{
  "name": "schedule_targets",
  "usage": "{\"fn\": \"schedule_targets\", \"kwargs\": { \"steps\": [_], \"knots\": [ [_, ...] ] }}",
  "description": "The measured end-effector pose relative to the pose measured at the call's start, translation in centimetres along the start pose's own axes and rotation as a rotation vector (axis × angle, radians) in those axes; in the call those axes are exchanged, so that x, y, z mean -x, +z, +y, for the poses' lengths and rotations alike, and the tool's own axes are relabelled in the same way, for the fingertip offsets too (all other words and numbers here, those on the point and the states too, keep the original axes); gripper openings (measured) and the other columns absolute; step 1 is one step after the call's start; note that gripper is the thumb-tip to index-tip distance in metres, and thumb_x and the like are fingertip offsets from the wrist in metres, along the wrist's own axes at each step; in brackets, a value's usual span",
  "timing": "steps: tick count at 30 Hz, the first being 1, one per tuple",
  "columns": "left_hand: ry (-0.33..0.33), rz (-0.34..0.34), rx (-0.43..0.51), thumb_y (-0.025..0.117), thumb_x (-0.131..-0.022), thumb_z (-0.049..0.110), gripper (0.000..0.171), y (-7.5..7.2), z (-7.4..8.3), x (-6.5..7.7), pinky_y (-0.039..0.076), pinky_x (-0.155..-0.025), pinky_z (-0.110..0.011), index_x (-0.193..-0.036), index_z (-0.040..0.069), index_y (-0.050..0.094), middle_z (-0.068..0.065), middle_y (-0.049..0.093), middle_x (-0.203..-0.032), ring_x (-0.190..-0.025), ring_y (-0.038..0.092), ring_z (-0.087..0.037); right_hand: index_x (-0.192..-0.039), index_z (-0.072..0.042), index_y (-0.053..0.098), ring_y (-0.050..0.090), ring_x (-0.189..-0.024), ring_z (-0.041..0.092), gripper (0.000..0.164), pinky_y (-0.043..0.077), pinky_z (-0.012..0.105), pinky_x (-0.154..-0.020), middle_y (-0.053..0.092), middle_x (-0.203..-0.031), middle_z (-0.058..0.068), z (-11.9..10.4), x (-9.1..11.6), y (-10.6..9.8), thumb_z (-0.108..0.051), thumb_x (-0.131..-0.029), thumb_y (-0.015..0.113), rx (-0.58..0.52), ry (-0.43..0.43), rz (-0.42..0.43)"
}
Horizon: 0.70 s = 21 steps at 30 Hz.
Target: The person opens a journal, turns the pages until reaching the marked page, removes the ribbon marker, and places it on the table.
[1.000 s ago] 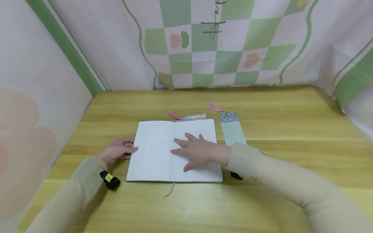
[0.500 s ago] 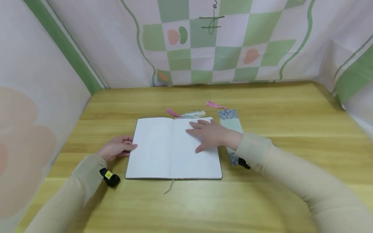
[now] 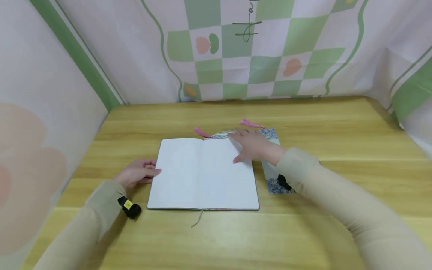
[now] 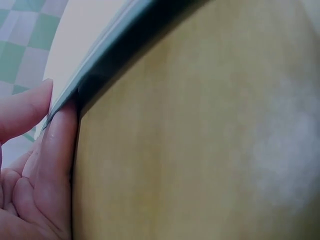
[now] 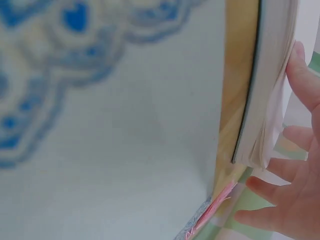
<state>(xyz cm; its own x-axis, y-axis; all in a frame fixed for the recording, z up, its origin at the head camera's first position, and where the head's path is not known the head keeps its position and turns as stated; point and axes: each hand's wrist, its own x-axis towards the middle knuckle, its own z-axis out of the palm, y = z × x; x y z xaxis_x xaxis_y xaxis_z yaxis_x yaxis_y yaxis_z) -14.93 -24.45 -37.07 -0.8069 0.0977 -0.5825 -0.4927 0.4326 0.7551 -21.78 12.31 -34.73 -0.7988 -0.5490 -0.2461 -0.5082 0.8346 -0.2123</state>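
An open notebook [image 3: 179,172] with blank white pages lies flat on the table. My left hand [image 3: 136,173] pinches its left edge; in the left wrist view the thumb is by the page side and a finger is under the dark cover [image 4: 102,65]. Over the top right corner of the right page is my right hand [image 3: 253,144], fingers spread and reaching past the top edge. In the right wrist view its thumb touches the page edges. A pale bookmark [image 3: 270,170] with blue patterned ends lies right of the notebook, partly hidden by the right hand and wrist.
Beyond the notebook's top edge lie a pink tassel [image 3: 201,132] and a white tassel [image 3: 221,135]. Another pink tassel [image 3: 250,123] is at the bookmark's top. A thin ribbon [image 3: 197,219] hangs from the spine onto the wooden table [image 3: 175,247]. A checked curtain [image 3: 236,71] borders the back.
My right hand has moved from the middle of the right page up and rightward to its top corner, uncovering the page and the bookmark's lower end. The left hand stays at the left edge.
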Motion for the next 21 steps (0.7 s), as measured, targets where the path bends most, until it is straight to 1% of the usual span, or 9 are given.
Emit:
{"fn": "schedule_targets", "kwargs": {
  "steps": [2,5,11,16,18,21],
  "knots": [
    [-0.004,0.001,0.004,0.063,-0.092,0.014,0.055,0.04,0.06,0.01,0.051,-0.069,-0.019,-0.135,-0.006,0.035,0.001,0.051,-0.092,-0.078,0.052,-0.006,-0.149,-0.012,0.027,0.014,-0.14,0.047,0.094,0.015,0.066,-0.109,0.018,-0.154,0.021,0.08,-0.19,-0.15,-0.048,-0.076,0.075,-0.021,0.007,-0.003],
    [-0.01,0.002,0.012,0.063,-0.092,0.014,0.057,0.04,0.08,-0.04,0.052,-0.069,-0.019,-0.137,-0.006,0.033,0.0,0.052,-0.097,-0.079,0.052,-0.006,-0.148,-0.012,0.029,0.014,-0.14,0.047,0.095,0.015,0.064,-0.109,0.018,-0.154,0.023,0.14,-0.44,-0.25,-0.046,-0.074,0.077,-0.042,0.013,-0.002],
    [-0.003,-0.009,-0.004,0.063,-0.092,0.015,0.058,-0.11,-0.08,-0.1,0.052,-0.069,-0.019,-0.137,-0.006,0.033,-0.002,0.053,-0.101,-0.08,0.052,-0.006,-0.147,-0.014,0.033,0.014,-0.14,0.046,0.093,0.015,0.065,-0.109,0.02,-0.153,0.022,-0.13,-0.46,-0.37,-0.043,-0.072,0.08,-0.074,0.015,-0.016],
    [0.007,-0.015,-0.01,0.062,-0.092,0.016,0.062,-0.12,-0.17,-0.06,0.052,-0.072,-0.019,-0.139,-0.007,0.03,-0.006,0.053,-0.111,-0.083,0.053,-0.006,-0.144,-0.011,0.038,0.018,-0.14,0.043,0.089,0.018,0.061,-0.111,0.028,-0.151,0.019,-0.49,-0.49,-0.56,-0.041,-0.072,0.08,-0.053,0.009,-0.018],
    [0.012,-0.018,-0.01,0.062,-0.092,0.017,0.061,-0.1,-0.19,-0.1,0.052,-0.072,-0.019,-0.139,-0.007,0.031,-0.006,0.053,-0.11,-0.083,0.053,-0.006,-0.143,-0.009,0.04,0.02,-0.14,0.043,0.088,0.02,0.06,-0.11,0.03,-0.15,0.019,-0.57,-0.54,-0.56,-0.04,-0.072,0.081,-0.028,0.007,-0.01],
    [0.014,-0.021,-0.007,0.063,-0.092,0.017,0.06,-0.09,-0.23,-0.15,0.052,-0.071,-0.019,-0.137,-0.006,0.032,-0.002,0.052,-0.102,-0.082,0.052,-0.006,-0.143,-0.009,0.039,0.018,-0.14,0.043,0.088,0.021,0.061,-0.11,0.031,-0.15,0.019,-0.71,-0.6,-0.46,-0.04,-0.072,0.08,0.004,0.017,-0.004]
  ]
}}
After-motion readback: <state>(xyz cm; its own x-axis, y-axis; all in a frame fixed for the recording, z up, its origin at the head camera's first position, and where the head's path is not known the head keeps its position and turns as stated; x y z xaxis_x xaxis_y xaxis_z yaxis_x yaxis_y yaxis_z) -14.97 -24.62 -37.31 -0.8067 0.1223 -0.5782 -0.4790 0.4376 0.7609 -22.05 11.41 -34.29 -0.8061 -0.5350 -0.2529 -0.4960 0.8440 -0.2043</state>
